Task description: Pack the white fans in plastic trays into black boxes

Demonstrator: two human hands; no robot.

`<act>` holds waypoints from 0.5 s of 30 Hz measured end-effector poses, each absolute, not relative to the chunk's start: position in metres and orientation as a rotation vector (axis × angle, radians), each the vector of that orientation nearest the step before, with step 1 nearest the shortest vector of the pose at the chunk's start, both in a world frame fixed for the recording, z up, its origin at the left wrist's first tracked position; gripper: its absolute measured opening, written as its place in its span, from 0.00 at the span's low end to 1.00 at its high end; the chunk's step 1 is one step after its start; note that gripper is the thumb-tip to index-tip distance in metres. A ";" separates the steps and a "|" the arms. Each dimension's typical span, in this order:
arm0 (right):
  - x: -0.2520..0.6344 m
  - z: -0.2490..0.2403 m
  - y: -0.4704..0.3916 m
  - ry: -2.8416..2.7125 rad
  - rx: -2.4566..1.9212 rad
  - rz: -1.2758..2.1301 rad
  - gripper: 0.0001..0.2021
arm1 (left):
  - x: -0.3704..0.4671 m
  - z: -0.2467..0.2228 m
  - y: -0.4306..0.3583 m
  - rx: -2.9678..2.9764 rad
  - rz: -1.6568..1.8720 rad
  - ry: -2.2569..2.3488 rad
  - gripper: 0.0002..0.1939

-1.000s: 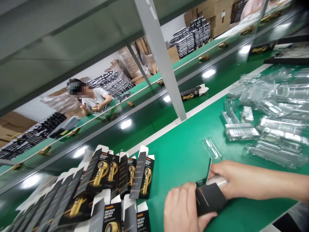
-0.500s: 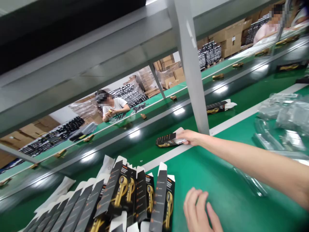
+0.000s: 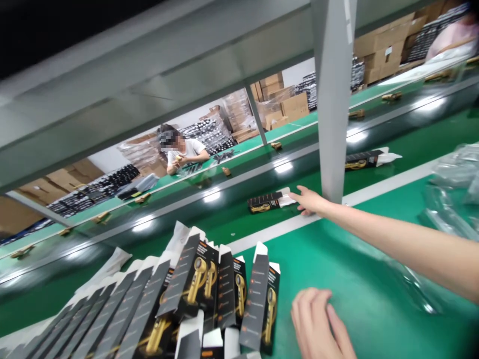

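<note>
Right hand [image 3: 310,202] grip open, fingertips beside black box [image 3: 266,202]; left hand [image 3: 318,324] flat.

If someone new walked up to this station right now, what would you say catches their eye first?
Probably the fan of open black-and-gold cartons leaning in rows at the lower left of the green table. Next, the right hand stretched out to the conveyor, fingertips at the white flap of a black carton lying on the belt. The left hand rests flat on the table near the bottom edge.
</note>
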State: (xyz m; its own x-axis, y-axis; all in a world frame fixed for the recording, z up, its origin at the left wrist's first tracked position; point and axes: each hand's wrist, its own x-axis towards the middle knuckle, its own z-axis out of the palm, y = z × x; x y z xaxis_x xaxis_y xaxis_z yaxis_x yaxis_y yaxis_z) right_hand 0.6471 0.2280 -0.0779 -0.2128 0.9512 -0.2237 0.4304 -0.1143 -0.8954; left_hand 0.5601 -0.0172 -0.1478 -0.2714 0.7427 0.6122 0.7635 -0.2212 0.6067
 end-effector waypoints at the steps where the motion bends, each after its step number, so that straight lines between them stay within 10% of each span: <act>1: 0.663 -0.073 0.214 -1.760 -1.518 1.209 0.19 | 0.559 -0.149 -0.019 -1.868 -1.504 -1.992 0.14; 8: 0.800 -0.059 0.108 -2.381 -1.571 0.536 0.12 | 0.528 -0.110 -0.015 -1.782 -0.812 -2.082 0.18; 15: 0.800 -0.117 0.041 -2.539 -1.601 0.163 0.26 | 0.517 -0.089 0.000 -1.608 -0.111 -2.264 0.22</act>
